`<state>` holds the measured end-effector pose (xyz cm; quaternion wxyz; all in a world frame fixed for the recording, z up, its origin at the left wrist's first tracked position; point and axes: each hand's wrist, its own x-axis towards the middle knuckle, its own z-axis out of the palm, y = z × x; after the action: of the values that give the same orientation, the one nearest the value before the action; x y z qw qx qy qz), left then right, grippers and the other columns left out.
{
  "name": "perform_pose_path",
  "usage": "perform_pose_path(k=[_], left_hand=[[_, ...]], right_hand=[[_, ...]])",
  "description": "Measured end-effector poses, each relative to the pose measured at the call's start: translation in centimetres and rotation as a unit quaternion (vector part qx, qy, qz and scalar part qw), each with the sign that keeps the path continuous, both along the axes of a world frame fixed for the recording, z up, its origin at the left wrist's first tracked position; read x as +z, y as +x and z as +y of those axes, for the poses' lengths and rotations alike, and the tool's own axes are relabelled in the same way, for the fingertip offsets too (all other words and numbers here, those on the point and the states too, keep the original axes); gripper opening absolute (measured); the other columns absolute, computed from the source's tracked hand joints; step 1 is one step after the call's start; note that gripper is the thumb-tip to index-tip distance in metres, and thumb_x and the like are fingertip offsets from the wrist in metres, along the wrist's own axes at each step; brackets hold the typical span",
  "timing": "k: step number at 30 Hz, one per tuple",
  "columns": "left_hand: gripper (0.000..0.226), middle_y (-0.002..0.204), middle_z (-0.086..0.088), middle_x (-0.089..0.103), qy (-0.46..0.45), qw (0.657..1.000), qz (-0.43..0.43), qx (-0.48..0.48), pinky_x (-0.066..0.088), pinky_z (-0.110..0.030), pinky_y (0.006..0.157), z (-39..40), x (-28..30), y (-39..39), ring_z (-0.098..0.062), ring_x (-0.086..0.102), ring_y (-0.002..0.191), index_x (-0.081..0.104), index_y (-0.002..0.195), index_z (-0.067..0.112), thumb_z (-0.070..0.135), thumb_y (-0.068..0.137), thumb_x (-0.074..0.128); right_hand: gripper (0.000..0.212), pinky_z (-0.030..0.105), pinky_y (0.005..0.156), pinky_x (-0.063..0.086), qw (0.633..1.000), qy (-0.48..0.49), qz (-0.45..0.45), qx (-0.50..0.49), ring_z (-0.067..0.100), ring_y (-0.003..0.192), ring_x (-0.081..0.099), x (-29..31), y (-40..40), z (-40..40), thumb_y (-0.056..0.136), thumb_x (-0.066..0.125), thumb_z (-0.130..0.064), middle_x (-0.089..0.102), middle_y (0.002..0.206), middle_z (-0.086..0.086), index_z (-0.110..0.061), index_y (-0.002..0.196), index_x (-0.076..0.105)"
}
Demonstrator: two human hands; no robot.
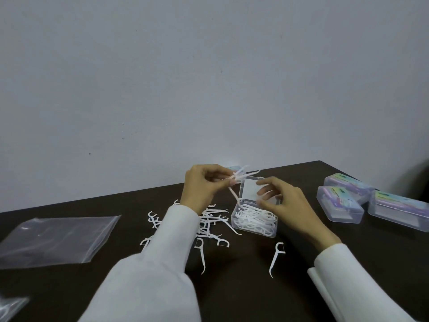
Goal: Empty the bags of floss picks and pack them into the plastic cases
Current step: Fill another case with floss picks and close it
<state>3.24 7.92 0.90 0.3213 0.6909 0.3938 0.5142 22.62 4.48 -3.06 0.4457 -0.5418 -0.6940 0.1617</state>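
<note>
A small bunch of floss picks (234,180) was pinched between the thumb and fingertips of the left hand (204,184), just above the raised lid of the open case (255,219). The right hand (283,201) was held over the case with fingers loosely curved, nothing plainly gripped in it. The case was already well filled. More picks (209,224) were scattered on the table (232,287) beside it, one (276,257) lying apart in front. The picks were judged light, thin and springy (likely to tangle and slip), best taken by the handles. An emptied bag (58,240) lay well to the left, closed cases (348,198) to the right.
</note>
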Motion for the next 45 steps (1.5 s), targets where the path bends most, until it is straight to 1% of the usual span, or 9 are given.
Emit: perform_pose_path(k=[3,6,15,20,25,30,34,40,45], left_hand=[[0.016,0.067,0.004,0.071,-0.070,0.991,-0.112,-0.011,0.051,-0.016,0.061,-0.2,-1.3,1.4,-0.005,0.063,0.057,0.072,0.077,0.012,-0.001,0.070,0.077],[0.016,0.074,-0.001,0.072,-0.112,0.984,-0.139,0.013,0.053,-0.020,0.065,-0.3,-3.2,3.2,-0.006,0.065,0.061,0.073,0.081,0.010,0.000,0.070,0.078],[0.015,0.090,-0.002,0.073,-0.042,0.996,0.083,-0.013,0.046,-0.005,0.073,-0.2,-5.1,3.9,0.002,0.062,0.077,0.075,0.093,0.011,0.003,0.081,0.069],[0.026,0.110,0.004,0.069,0.003,0.976,0.217,-0.020,0.039,-0.012,0.087,-0.4,-5.1,3.7,-0.006,0.057,0.102,0.073,0.102,0.021,0.007,0.085,0.060],[0.028,0.111,0.008,0.066,0.006,0.975,0.217,-0.050,0.033,0.003,0.074,-0.9,-4.8,3.4,0.002,0.051,0.088,0.068,0.111,0.020,0.011,0.085,0.062],[0.031,0.103,0.009,0.066,-0.011,0.985,0.168,-0.025,0.044,-0.013,0.089,-1.7,-4.6,2.3,-0.003,0.058,0.098,0.068,0.109,0.017,-0.001,0.086,0.057],[0.027,0.097,0.011,0.066,0.001,0.982,0.191,-0.017,0.034,0.005,0.075,-3.0,-4.3,0.5,0.001,0.057,0.093,0.070,0.103,0.020,0.001,0.087,0.058],[0.030,0.099,0.017,0.062,-0.014,0.971,0.238,0.011,0.028,0.007,0.084,-4.3,-4.2,-4.9,0.015,0.047,0.095,0.068,0.105,0.019,-0.001,0.087,0.055],[0.028,0.111,0.012,0.062,-0.052,0.954,0.291,0.046,0.034,-0.016,0.093,-4.6,-4.6,-10.3,-0.005,0.051,0.113,0.065,0.102,0.030,0.007,0.086,0.062]], right_hand=[[0.031,0.008,0.071,0.046,0.999,-0.008,0.035,0.004,0.003,0.086,0.061,0.2,0.1,-0.1,0.084,0.066,-0.014,0.061,0.094,-0.012,-0.028,0.108,0.053],[0.022,0.007,0.065,0.046,1.000,-0.016,0.006,-0.019,0.001,0.084,0.060,0.0,0.8,0.1,0.085,0.064,-0.010,0.061,0.092,-0.011,-0.025,0.100,0.058],[0.018,0.022,0.075,0.053,0.984,-0.082,-0.158,-0.028,0.008,0.074,0.059,0.3,2.3,-0.4,0.083,0.062,-0.014,0.062,0.079,-0.009,-0.029,0.073,0.059],[0.016,0.006,0.058,0.043,0.979,-0.122,-0.155,0.043,0.003,0.060,0.055,1.3,2.2,-1.1,0.081,0.064,-0.009,0.059,0.070,-0.008,-0.023,0.074,0.062],[0.021,0.007,0.055,0.040,0.970,-0.157,-0.158,0.101,-0.004,0.049,0.049,2.0,1.5,-1.8,0.079,0.066,-0.007,0.054,0.059,-0.009,-0.026,0.072,0.063],[0.023,0.008,0.056,0.040,0.957,-0.195,-0.173,0.128,0.000,0.049,0.048,2.5,0.9,-2.9,0.078,0.066,-0.005,0.053,0.058,-0.008,-0.028,0.074,0.066],[0.023,0.017,0.071,0.046,0.941,-0.239,-0.200,0.134,0.003,0.059,0.049,2.2,1.3,-4.5,0.079,0.065,-0.007,0.054,0.067,-0.005,-0.031,0.078,0.066],[0.012,0.017,0.071,0.048,0.932,-0.236,-0.232,0.146,0.003,0.066,0.058,1.5,1.1,-5.5,0.077,0.074,-0.020,0.066,0.074,0.001,-0.030,0.074,0.069],[0.015,0.021,0.072,0.046,0.930,-0.184,-0.283,0.144,0.005,0.074,0.058,1.3,-1.1,-5.2,0.078,0.072,-0.024,0.068,0.083,-0.004,-0.034,0.067,0.067]])
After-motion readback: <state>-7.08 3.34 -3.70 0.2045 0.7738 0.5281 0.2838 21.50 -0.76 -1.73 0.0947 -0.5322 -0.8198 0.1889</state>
